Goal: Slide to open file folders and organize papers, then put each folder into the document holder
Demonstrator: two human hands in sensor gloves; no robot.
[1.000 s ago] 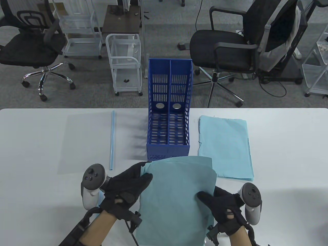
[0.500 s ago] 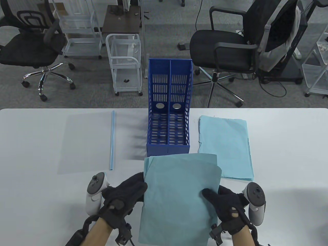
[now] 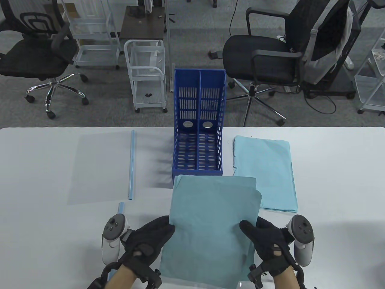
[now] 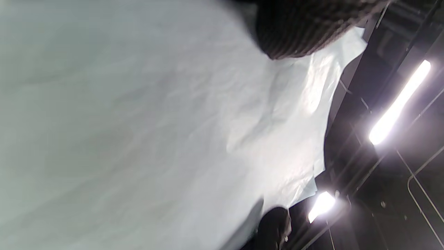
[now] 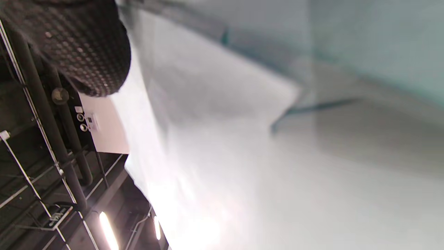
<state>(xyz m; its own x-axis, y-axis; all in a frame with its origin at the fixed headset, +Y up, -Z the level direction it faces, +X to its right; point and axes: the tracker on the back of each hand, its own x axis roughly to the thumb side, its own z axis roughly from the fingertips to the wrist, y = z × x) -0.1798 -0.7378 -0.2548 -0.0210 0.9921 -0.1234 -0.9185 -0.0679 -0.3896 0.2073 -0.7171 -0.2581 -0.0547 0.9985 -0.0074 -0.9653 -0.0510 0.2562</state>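
Note:
I hold a stack of light blue papers [image 3: 210, 222] upright near the table's front edge. My left hand [image 3: 150, 240] grips its left side and my right hand [image 3: 261, 240] grips its right side, thumbs on the front. The papers' top edge overlaps the low front of the blue two-slot document holder [image 3: 198, 129]. A second pile of blue papers [image 3: 264, 171] lies flat to the right. A clear folder sheet [image 3: 99, 168] and its blue slide bar [image 3: 131, 165] lie at the left. Both wrist views show pale paper [image 4: 156, 121] [image 5: 260, 156] close up with a glove fingertip [image 4: 305, 31] [image 5: 83, 45].
Another short blue slide bar [image 3: 121, 207] shows just beyond my left tracker. Behind the table stand office chairs [image 3: 270, 57] and white wire carts [image 3: 147, 72] on the grey floor.
The stack has tilted up and risen toward the holder. My left hand slid down from the top left corner to the lower left edge; a slide bar beside it came into view.

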